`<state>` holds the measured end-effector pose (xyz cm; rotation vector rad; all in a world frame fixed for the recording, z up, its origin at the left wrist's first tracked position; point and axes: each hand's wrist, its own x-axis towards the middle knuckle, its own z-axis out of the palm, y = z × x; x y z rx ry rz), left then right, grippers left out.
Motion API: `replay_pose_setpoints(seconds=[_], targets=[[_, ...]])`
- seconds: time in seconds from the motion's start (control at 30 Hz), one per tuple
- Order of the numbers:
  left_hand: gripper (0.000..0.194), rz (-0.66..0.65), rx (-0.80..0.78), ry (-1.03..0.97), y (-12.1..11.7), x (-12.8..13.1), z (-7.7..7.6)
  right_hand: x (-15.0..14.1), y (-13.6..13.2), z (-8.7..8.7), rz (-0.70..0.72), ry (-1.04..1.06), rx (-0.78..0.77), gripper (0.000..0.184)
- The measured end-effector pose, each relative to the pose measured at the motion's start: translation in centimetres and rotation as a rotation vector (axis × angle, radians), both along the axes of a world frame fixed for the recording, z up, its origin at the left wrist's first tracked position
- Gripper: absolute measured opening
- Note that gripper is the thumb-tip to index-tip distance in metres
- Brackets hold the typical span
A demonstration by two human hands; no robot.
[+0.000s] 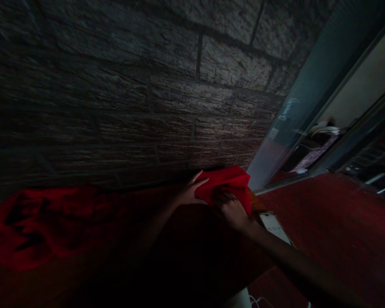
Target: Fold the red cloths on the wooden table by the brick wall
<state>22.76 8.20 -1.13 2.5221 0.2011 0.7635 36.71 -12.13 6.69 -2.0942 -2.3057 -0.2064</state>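
A piece of red cloth point(227, 177) with a boxy, folded outline lies at the far edge of the dark wooden table, close to the wall. My left hand point(192, 192) rests against its left end, thumb and fingers stretched apart. A ring shows on one of its fingers. On the cloth's near side my right hand point(232, 209) has its fingers curled in against the fabric. Its fingertips sink into shadow, so the exact grip is hard to see. Another heap of crumpled red cloth point(54, 222) lies on the table at the left.
A rough block wall point(167, 98) rises directly behind the table. A phone with a lit screen point(274, 226) lies by the table's right edge, beside my right forearm. Right of it are a red floor point(333, 214) and a doorway frame point(285, 119). White cable point(255, 300) hangs low.
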Motion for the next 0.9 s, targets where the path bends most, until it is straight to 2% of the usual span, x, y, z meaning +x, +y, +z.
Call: replay_pose_setpoints(seconds=[0.1,0.3,0.53,0.67,0.73,0.9], targets=[[0.103,0.007,-0.012,0.013,-0.2,0.1,0.3,-0.1,0.1,0.3,-0.026,-0.030,0.010,0.024],[0.079,0.055,-0.030,-0.044,-0.7,0.7,0.0,0.8,0.2,0.0,-0.111,0.016,0.042,0.020],[0.080,0.034,-0.012,-0.061,-0.6,0.3,-0.2,0.1,0.0,0.4,-0.119,-0.042,0.013,0.036],[0.090,0.058,0.095,-0.046,-0.6,-0.3,0.5,-0.2,0.0,0.6,-0.108,-0.108,0.014,0.032],[0.089,0.061,0.174,-0.034,-0.7,-0.4,1.0,-0.2,0.0,0.4,-0.118,-0.139,0.013,0.034],[0.061,-0.001,0.292,0.006,-1.2,-0.2,1.8,-0.5,0.0,-0.1,-0.163,-0.170,0.013,0.040]])
